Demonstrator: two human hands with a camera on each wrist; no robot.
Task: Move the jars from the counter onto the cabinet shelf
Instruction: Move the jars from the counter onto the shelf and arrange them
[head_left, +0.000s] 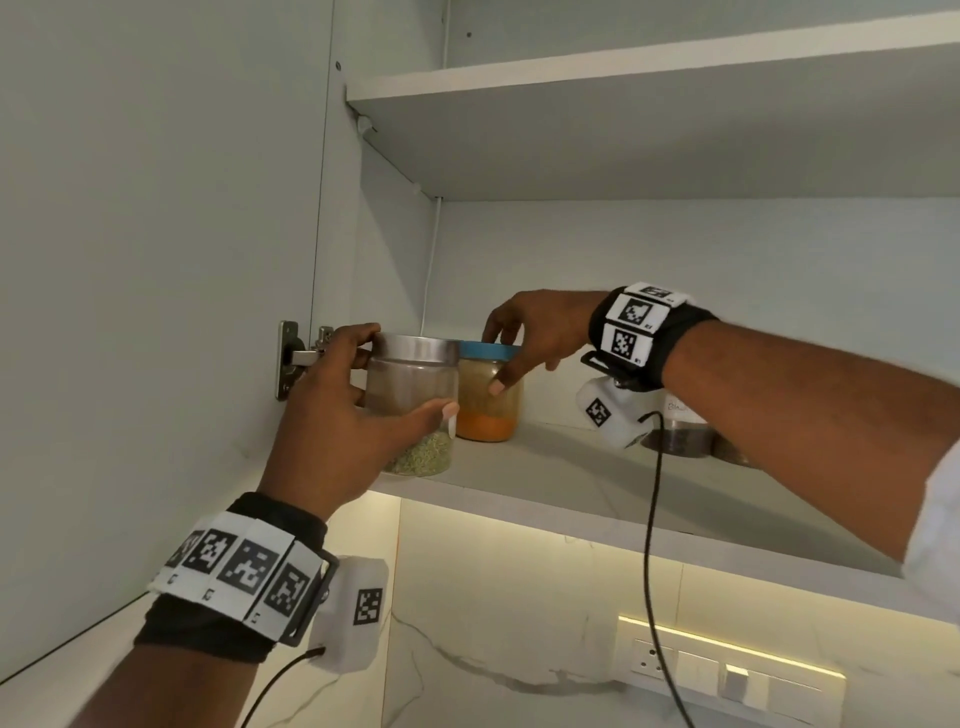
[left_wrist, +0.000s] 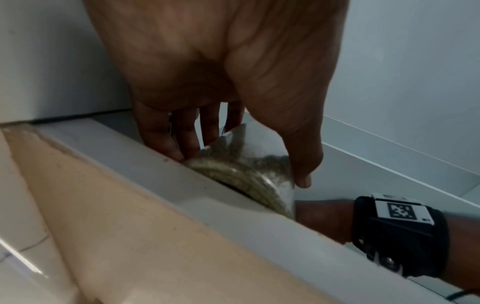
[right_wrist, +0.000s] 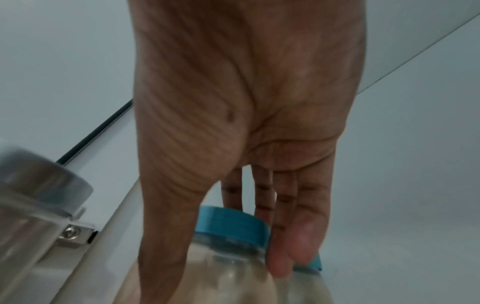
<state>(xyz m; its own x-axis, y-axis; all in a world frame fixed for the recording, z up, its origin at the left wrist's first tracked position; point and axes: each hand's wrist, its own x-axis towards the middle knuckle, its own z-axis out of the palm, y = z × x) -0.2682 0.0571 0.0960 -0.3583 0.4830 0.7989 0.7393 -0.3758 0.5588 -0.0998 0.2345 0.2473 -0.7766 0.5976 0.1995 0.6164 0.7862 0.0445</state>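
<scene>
A clear jar with a steel lid (head_left: 413, 395) and green seeds at its bottom stands at the front left of the lower cabinet shelf (head_left: 545, 499). My left hand (head_left: 343, 415) grips it, thumb across the front, fingers behind. In the left wrist view the jar (left_wrist: 249, 176) overhangs the shelf edge (left_wrist: 207, 195). Beside it on the right stands a blue-lidded jar (head_left: 488, 395) with orange powder. My right hand (head_left: 524, 338) holds it from above, thumb on the glass, fingers over the lid (right_wrist: 233, 224).
The cabinet door (head_left: 156, 260) stands open at the left on a metal hinge (head_left: 293, 358). More jars (head_left: 680, 434) sit further right on the shelf behind my right wrist. An upper shelf (head_left: 649, 67) is above. A lit backsplash with switches (head_left: 727, 675) lies below.
</scene>
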